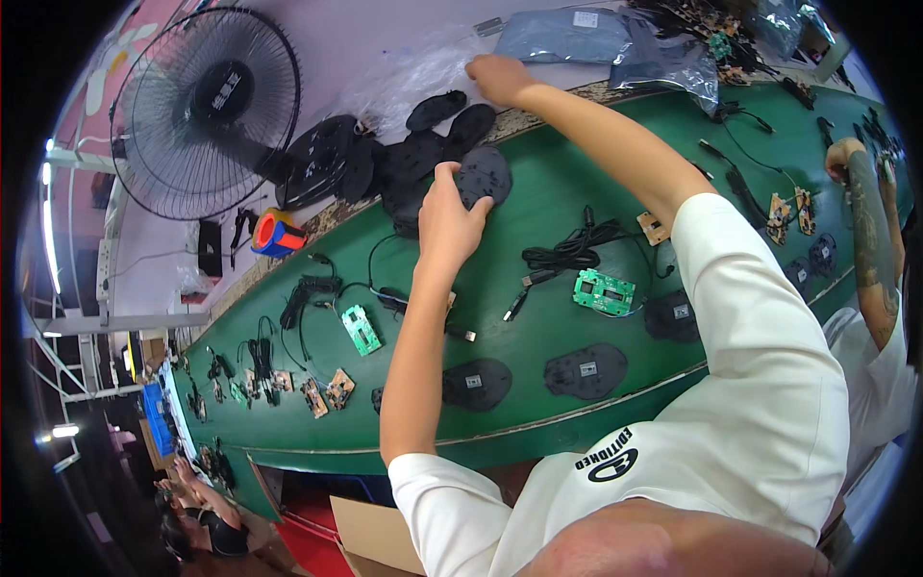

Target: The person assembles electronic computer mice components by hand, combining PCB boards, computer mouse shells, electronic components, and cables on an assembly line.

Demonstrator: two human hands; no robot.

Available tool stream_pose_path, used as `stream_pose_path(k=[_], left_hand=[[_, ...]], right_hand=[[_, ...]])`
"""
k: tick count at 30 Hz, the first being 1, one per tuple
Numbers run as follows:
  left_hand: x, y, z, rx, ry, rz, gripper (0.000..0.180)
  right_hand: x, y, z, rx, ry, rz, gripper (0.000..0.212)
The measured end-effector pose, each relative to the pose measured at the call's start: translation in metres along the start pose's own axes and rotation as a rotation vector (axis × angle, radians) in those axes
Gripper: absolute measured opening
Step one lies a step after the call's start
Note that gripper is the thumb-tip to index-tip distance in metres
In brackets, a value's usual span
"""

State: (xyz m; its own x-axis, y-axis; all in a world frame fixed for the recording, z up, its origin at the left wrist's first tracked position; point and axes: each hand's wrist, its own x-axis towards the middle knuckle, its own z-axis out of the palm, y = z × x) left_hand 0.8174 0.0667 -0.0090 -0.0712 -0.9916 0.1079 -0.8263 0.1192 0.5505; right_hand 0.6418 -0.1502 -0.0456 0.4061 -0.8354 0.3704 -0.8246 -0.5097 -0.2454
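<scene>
My left hand [450, 219] is closed on a dark rounded plastic shell [487, 173], thumb and fingers gripping its near side. More black plastic shells [413, 159] are heaped beside and beyond it at the table's far edge. Past that edge, my right hand [500, 80] is closed next to a crumpled clear plastic bag [418, 72]; what its fingers hold, if anything, is hidden. Nearer me lie two green circuit boards [604, 291] with black cables [582, 248] around them. Along the near edge rest dark shells with small white labels, including one shell [586, 371] in the middle.
A large fan [221, 96] stands at the far left, near a blue, red and orange tape roll [277, 235]. Grey plastic bags [567, 38] lie at the back. Brown circuit boards [338, 388] with cables sit farther left. A co-worker's tattooed arm [873, 240] reaches in at right.
</scene>
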Motion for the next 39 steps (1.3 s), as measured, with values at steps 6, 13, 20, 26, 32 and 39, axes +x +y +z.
stream_pose_path(k=[6, 13, 20, 26, 32, 39], left_hand=[[-0.085, -0.018, -0.094, -0.463, 0.126, 0.184, 0.044], [-0.279, -0.152, -0.180, -0.755, 0.381, -0.448, 0.059], [-0.316, -0.207, -0.124, 0.190, 0.498, -0.430, 0.037], [-0.326, -0.203, -0.102, 0.286, 0.608, -0.398, 0.025], [-0.331, -0.207, -0.104, 0.283, 0.720, -0.403, 0.017], [-0.330, -0.207, -0.108, 0.039, 0.749, -0.395, 0.014]], right_hand=[[-0.011, 0.111, 0.012, -0.205, 0.094, 0.005, 0.016], [-0.078, -0.009, -0.080, 0.317, -0.010, -0.016, 0.017], [-0.110, -0.143, -0.073, 0.515, -0.146, -0.469, 0.013], [-0.173, -0.308, -0.048, 0.745, -0.351, -0.715, 0.012], [-0.206, -0.435, 0.008, 0.645, -0.460, -0.743, 0.011], [-0.209, -0.464, 0.041, 0.455, -0.294, -0.809, 0.015]])
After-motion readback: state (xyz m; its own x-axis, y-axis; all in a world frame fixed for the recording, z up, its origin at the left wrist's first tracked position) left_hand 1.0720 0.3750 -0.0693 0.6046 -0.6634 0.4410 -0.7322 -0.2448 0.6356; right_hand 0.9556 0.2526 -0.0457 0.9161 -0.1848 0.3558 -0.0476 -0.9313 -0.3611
